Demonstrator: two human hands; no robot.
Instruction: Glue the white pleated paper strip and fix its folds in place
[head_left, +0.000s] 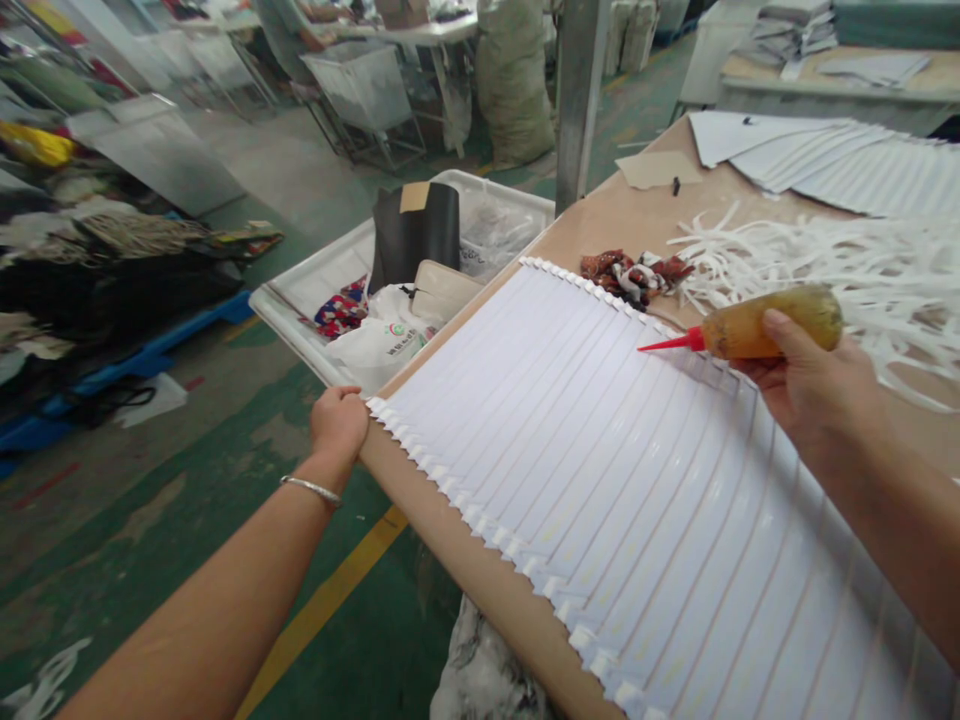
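My right hand (821, 385) is wrapped round a glue bottle (772, 325) with amber contents and a red pointed nozzle. The bottle lies nearly level, its tip pointing left over a row of overlapping white strips (570, 430). These strips are fanned across the brown-covered table (480, 545), with small folded white tabs along both ends. Glossy streaks show on some of them. At the table's left corner, my left hand (339, 425) has its fingers curled over the edge, beside the end of the outermost strip. A bangle (311, 490) circles that wrist.
A white plastic bin (289, 335) with bags and a black sheet stands against the table's far-left side. Loose white cords (877, 270), a patterned cloth bundle (637, 275) and fanned white panels (795, 150) lie behind the bottle. A metal post (581, 100) rises beyond the table.
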